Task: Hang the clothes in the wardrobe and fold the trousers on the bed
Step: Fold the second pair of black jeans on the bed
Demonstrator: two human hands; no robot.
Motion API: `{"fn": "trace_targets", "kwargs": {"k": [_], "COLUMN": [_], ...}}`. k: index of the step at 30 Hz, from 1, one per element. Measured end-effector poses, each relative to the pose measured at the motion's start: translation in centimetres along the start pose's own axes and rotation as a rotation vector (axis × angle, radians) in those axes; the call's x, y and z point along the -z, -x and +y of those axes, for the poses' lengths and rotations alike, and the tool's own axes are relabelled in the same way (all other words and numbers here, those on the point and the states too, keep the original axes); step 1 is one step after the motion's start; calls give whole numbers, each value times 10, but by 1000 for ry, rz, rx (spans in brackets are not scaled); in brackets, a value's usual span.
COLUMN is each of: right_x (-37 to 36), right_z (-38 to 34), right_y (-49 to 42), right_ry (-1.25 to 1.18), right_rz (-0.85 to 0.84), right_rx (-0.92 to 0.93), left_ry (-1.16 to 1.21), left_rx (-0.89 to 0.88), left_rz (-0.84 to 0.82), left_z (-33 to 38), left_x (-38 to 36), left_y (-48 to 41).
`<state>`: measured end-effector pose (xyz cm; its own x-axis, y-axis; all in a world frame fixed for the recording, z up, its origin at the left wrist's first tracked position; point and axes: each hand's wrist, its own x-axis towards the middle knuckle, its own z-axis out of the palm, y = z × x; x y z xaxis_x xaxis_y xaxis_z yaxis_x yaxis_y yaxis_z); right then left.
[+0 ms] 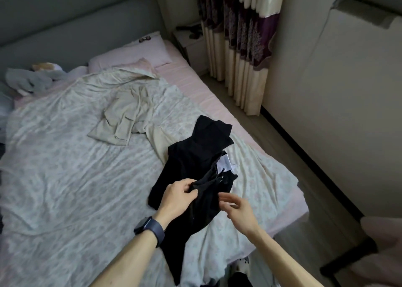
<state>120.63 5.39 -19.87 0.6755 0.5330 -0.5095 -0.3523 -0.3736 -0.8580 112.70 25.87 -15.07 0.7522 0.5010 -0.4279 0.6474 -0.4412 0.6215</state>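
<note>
Head view: a bed fills the left and centre, covered by a floral quilt (65, 167) over a pink sheet (206, 95). A beige garment with patch pockets (121, 121) lies crumpled at mid-bed, just beside the far end of the black trousers (195, 156). A pink pillow (134, 51) sits against the grey headboard (76, 21). A grey bundle of cloth (28, 80) rests at the far left edge. A white nightstand (191, 45) stands past the bed's far right corner, partly behind a cream and purple curtain (243, 47).

The right edge of the bed runs diagonally from the nightstand toward the near right. Beyond it lies a strip of bare floor (272, 145), bounded by a wall with a dark skirting. The near left quilt area carries nothing but wrinkles.

The black trousers lie on the quilt near the right edge of the bed, with a white label (225, 162) exposed on their right side. Their near end is lifted and bunched.

The left hand (177, 196), with a dark smartwatch (150, 229) on its wrist, pinches this bunched fabric between thumb and curled fingers. The right hand (238, 210) is just beside the same fabric, fingers relaxed and spread, gripping nothing. Whether it touches the cloth cannot be determined.
</note>
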Motion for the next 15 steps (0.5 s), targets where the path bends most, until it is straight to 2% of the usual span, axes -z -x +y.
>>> {"fn": "trace_targets", "kwargs": {"k": [3, 6, 9, 11, 15], "right_x": [26, 39, 25, 21, -38], "right_z": [7, 0, -33, -51, -99], "right_y": [-4, -25, -56, -76, -99], "right_ry": [149, 325, 471, 520, 718], "right_rz": [238, 264, 118, 74, -153], "right_rx": [6, 37, 125, 161, 419], "left_ry": [-31, -52, -49, -100, -115], "left_rx": [1, -18, 9, -16, 29], "left_rz": [22, 115, 262, 274, 405], "left_z": [-2, -5, -21, -23, -56], "left_x": [26, 58, 94, 101, 133], "left_y": [8, 29, 68, 81, 138]}}
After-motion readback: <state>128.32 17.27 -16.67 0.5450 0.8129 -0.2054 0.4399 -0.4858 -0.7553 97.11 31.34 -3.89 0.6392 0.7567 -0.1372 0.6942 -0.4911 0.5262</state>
